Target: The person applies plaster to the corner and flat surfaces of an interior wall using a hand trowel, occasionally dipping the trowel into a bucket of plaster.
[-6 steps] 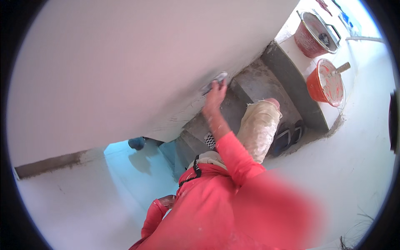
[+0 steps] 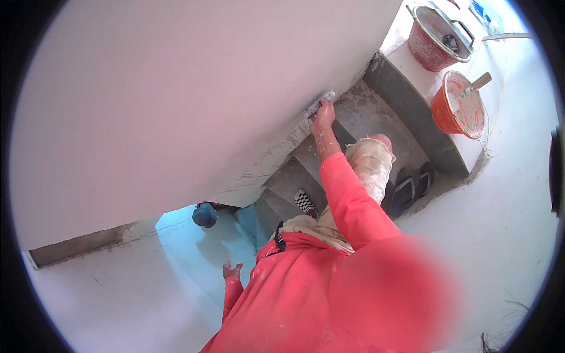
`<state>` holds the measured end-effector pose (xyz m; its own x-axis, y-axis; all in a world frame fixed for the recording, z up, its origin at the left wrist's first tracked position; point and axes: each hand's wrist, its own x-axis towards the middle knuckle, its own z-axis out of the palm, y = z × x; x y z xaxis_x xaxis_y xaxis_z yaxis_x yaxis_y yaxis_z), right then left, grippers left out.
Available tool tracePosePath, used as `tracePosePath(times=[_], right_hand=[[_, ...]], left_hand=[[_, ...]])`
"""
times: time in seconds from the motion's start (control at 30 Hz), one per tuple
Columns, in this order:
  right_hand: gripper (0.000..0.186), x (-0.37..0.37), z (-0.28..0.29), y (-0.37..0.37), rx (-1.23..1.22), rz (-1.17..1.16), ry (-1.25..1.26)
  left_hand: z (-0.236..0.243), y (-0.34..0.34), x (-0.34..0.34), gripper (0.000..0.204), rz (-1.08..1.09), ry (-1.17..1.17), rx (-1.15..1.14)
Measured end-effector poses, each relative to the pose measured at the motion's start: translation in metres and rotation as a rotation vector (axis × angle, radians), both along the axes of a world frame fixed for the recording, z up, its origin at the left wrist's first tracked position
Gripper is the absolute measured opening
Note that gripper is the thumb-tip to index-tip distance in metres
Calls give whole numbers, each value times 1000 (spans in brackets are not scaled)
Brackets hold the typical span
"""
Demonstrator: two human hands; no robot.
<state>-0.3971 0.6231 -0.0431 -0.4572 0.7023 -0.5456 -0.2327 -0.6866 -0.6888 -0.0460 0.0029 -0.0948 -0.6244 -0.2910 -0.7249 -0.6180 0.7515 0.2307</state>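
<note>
My right hand [image 2: 322, 119] grips a flat plastering trowel [image 2: 318, 105], its grey-white blade against the lower edge of the pale wall [image 2: 194, 112] beside the stairs. The fingers wrap over the back of the tool, so its handle is hidden. Rough, scraped patches run along that wall's bottom edge. Low on the left, my left hand [image 2: 233, 271] hangs away from the wall with its fingers apart, holding nothing. White smears mark both hands and my red sleeves.
Grey concrete steps [image 2: 359, 112] lie under my legs, with dark sandals [image 2: 405, 191] on one. On the ledge at upper right stand a red tub [image 2: 432, 50] and an orange bucket [image 2: 445, 112] with a scraper [image 2: 477, 84] across it. A rounded blue thing [image 2: 205, 215] shows below the wall.
My right hand and the trowel have slid up and to the right along the wall's lower edge. My left hand has come out from my side, its fingers now visible.
</note>
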Motion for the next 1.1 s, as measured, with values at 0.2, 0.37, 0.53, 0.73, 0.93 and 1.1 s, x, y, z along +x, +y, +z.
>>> tracePosePath(times=[0.2,0.37,0.53,0.73,0.93,1.1], right_hand=[[54,27,148,-134,1101,-120,6],[58,69,207,-195,1350,243,403],[53,32,114,-59,299,-67,35],[41,-17,53,89,-10,-196,-7],[51,-15,202,-34,1219,-318,-20],[58,29,254,-89,1495,-106,262]], left_hand=[[-6,86,-63,75,411,-174,356],[-26,117,-125,70,92,31,459],[8,165,-138,58,315,139,570],[-19,104,-77,43,-504,-92,74],[-39,84,-45,34,-299,-308,181],[-57,62,-122,28,141,-137,516]])
